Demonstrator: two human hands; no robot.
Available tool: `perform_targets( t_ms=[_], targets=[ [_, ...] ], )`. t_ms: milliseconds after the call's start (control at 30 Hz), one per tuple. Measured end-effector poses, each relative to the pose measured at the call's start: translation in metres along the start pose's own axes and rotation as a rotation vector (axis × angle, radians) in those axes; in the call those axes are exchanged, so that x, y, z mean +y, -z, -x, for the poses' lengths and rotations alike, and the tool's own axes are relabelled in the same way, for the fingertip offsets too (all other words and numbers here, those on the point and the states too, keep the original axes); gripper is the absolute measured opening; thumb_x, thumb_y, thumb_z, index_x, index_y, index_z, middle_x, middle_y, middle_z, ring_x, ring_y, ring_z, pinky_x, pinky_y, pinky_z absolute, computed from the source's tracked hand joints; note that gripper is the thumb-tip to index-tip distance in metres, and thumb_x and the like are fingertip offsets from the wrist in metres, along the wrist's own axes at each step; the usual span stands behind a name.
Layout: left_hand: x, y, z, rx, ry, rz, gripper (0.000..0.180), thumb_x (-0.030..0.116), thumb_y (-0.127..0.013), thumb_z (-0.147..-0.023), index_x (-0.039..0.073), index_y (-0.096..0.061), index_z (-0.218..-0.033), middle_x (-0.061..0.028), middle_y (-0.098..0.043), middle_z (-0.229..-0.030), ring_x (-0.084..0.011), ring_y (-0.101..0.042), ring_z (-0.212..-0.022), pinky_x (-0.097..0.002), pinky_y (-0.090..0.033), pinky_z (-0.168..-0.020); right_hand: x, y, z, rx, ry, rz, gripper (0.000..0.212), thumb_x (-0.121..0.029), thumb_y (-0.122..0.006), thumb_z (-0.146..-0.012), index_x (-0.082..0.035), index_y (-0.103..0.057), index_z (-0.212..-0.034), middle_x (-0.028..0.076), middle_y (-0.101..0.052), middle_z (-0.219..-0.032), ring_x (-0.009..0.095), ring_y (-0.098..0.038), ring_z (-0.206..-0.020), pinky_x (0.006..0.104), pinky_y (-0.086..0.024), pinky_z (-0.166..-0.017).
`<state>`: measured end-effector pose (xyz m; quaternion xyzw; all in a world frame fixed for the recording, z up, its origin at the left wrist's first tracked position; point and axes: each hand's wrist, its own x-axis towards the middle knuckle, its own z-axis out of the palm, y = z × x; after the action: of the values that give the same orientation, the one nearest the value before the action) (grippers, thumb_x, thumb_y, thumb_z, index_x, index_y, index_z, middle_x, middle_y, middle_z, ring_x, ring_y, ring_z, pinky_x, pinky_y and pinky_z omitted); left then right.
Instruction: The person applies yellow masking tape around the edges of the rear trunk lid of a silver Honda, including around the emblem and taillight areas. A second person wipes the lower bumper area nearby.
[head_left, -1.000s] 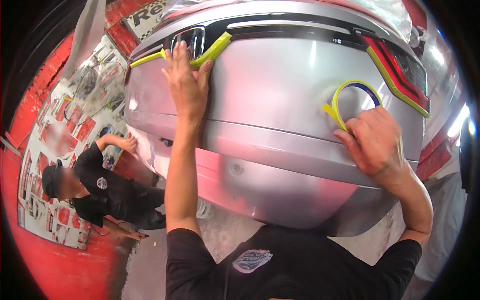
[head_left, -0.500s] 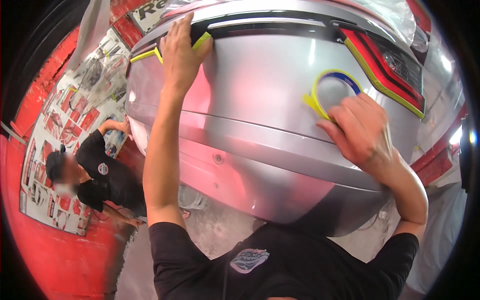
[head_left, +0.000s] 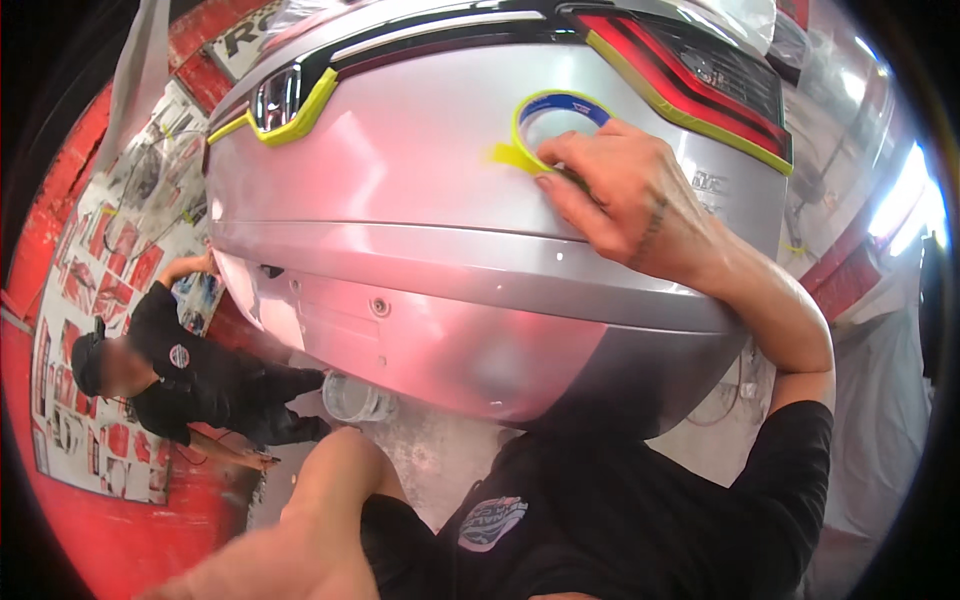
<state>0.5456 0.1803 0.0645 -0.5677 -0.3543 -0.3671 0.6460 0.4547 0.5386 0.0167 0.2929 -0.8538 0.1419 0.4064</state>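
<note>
My right hand [head_left: 640,205] grips a roll of yellow-green masking tape [head_left: 520,130] with a blue inner core, in front of the silver car's rear panel [head_left: 420,140]. A short loose tape end sticks out to the left of the roll. My left arm is bent back toward me; my left hand [head_left: 235,570] is smeared at the lower edge, its fingers unclear. Yellow-green tape [head_left: 300,125] borders the chrome-and-black piece [head_left: 277,98] at the upper left. Another strip [head_left: 690,115] runs along the lower edge of the red tail light [head_left: 660,60].
At the left another person [head_left: 190,360] in black clothes and a cap has a hand at the car's side. A whitish bucket [head_left: 355,397] stands on the floor below the bumper. Translucent plastic sheeting [head_left: 870,400] hangs at the right. A picture board [head_left: 100,300] covers the red wall.
My left hand has left the trim at the upper left and drawn back to the lower edge, uncovering the taped chrome-and-black piece. The view has shifted; my right hand still holds the tape roll.
</note>
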Motion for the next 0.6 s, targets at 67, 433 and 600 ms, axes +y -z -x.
perform_targets(
  t_ms=[67, 433, 600],
  targets=[
    [-0.003, -0.002, 0.016, -0.202, 0.194, -0.103, 0.036, 0.019, -0.066, -0.092, 0.01, -0.061, -0.127, -0.0065, -0.064, -0.126, -0.0237, -0.061, -0.115, -0.0423, -0.046, -0.098, -0.013, 0.001, -0.001, 0.04, -0.011, -0.017, 0.014, -0.011, -0.065, -0.089, -0.003, -0.062, -0.099, 0.014, -0.063, -0.07, 0.038, -0.063, -0.069, 0.0447, -0.05, -0.074],
    [-0.118, -0.102, 0.129, -0.448, 0.819, 0.141, 0.031, 0.0, -0.079, -0.082, 0.002, -0.072, -0.113, -0.0144, -0.067, -0.107, -0.0296, -0.066, -0.098, -0.0374, -0.052, -0.084, -0.038, -0.019, -0.03, 0.102, 0.063, 0.087, 0.017, -0.003, -0.066, -0.073, -0.003, -0.062, -0.09, 0.011, -0.059, -0.067, 0.034, -0.057, -0.061, 0.0417, -0.044, -0.07],
    [-0.134, -0.094, 0.142, -0.469, 0.785, 0.145, 0.019, -0.001, -0.077, -0.087, -0.001, -0.073, -0.106, -0.0094, -0.068, -0.103, -0.0197, -0.065, -0.096, -0.0319, -0.051, -0.084, -0.047, -0.033, -0.042, 0.119, 0.094, 0.173, 0.016, -0.003, -0.067, -0.072, -0.003, -0.062, -0.087, 0.01, -0.058, -0.066, 0.031, -0.058, -0.061, 0.0407, -0.044, -0.073]
  ],
)
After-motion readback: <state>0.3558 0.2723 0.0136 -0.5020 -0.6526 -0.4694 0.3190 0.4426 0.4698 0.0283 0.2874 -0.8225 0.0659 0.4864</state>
